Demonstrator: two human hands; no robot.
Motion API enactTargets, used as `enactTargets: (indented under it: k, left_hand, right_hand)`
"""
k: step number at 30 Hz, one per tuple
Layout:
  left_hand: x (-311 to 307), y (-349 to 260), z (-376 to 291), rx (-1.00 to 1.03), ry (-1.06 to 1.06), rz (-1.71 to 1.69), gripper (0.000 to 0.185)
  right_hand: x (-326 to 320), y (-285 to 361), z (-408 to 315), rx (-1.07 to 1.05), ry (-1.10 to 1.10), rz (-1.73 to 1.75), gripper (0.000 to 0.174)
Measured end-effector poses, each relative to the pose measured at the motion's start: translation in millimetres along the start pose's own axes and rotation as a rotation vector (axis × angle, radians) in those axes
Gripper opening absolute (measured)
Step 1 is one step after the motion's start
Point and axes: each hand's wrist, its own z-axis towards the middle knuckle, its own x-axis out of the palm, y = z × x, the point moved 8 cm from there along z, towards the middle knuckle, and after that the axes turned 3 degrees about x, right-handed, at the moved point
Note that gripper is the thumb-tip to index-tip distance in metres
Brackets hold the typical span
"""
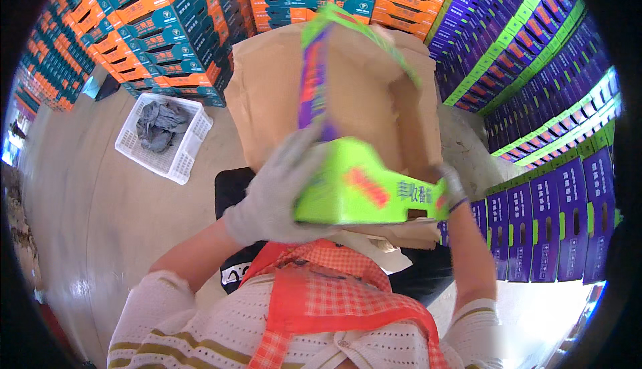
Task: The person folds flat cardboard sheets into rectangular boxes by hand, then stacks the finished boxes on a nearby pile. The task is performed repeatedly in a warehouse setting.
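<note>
An open-topped cardboard carton, lime green and purple outside and plain brown inside, is tilted in front of me and partly blurred. My left hand, in a pale work glove, grips its near left corner. At the near right corner my right hand, gloved too, holds the end wall; most of its fingers are hidden behind the carton. Beneath the carton lies a large flattened brown cardboard sheet with worn edges. What supports the sheet is mostly hidden.
Teal and orange cartons are stacked high at the left and back. Purple and green cartons form walls on the right. On the floor at left stands a white plastic crate holding crumpled grey cloth.
</note>
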Motion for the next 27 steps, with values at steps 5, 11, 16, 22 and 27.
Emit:
enactTargets:
  k: [5, 11, 16, 22, 27]
  left_hand:
    - [81.6, -76.4, 72.7, 0.399, 0.094, 0.106, 0.087]
    - [135.7, -99.9, 111.1, 0.454, -0.097, -0.328, 0.095]
    - [134.6, -85.3, 94.1, 0.307, -0.451, -0.415, 0.131]
    - [174.4, -62.8, 80.1, -0.223, -0.12, -0.535, 0.142]
    - [197.4, -68.2, 69.1, -0.231, 0.162, -0.676, 0.124]
  right_hand:
    - [2.6, 31.1, -19.9, -0.303, -0.142, 0.004, 0.027]
    - [12.3, 167.0, -177.8, -1.195, -0.363, -0.747, 0.025]
    - [72.9, 162.4, -182.8, -0.833, -0.045, -0.939, 0.03]
    - [104.9, 173.7, -152.4, -0.796, 0.216, -1.149, 0.014]
    - [164.5, 157.1, -153.5, -1.17, 0.277, -1.396, 0.012]
